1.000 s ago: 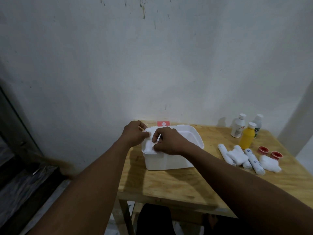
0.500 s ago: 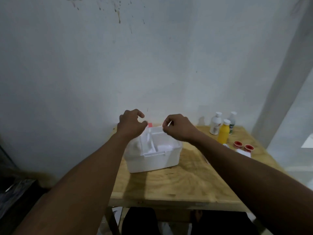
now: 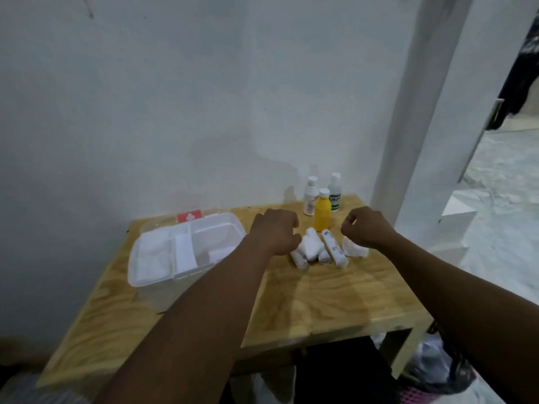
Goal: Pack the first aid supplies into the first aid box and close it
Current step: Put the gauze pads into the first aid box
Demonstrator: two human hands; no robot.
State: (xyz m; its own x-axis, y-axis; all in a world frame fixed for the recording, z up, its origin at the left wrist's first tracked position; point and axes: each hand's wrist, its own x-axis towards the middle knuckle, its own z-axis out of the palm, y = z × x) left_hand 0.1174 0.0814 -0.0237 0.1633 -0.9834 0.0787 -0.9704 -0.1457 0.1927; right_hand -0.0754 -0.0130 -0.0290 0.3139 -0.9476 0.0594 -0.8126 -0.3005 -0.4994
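My left hand (image 3: 274,231) & right hand (image 3: 368,227), both curled, gripping nothing, mid-frame over counter (image 3: 320,301). 3 bottles (image 3: 323,211) just above; 1 open first aid box (image 3: 154,293) centre-left.

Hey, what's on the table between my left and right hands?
Head view: white bandage rolls lie between the left hand and right hand; the yellow bottle stands just behind the gap.

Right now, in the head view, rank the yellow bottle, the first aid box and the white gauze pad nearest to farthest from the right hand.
1. White gauze pad: right beside the right hand, by its wrist.
2. Yellow bottle: to its left, nearer the wall.
3. First aid box: far left, beyond the left hand.
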